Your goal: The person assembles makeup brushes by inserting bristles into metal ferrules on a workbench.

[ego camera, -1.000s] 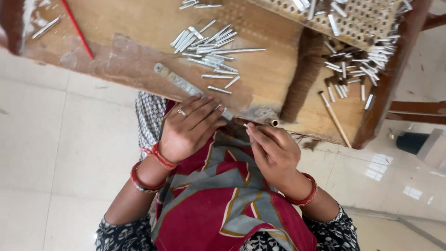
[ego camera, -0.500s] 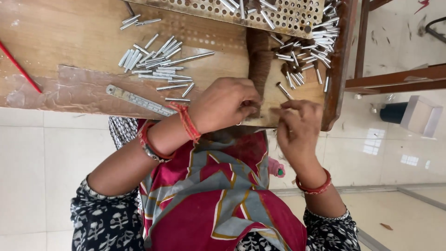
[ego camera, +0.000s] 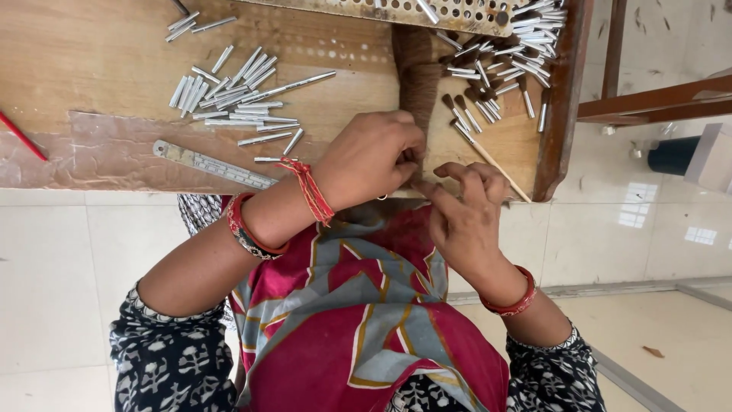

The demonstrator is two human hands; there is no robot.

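Both hands meet at the near edge of the wooden counter, right at the foot of a dark brown bundle of hair that lies on the wood. The left hand is curled over, fingers pinched closed on the bundle's lower end. The right hand sits just beside it, fingertips touching the left hand's, index finger stretched out; whether it grips anything cannot be told. To the left of the hands lies a heap of small metal tubes, with a steel ruler nearer the edge. To the right, a second cluster of tubes with brown tufts and a thin wooden stick running behind the right hand.
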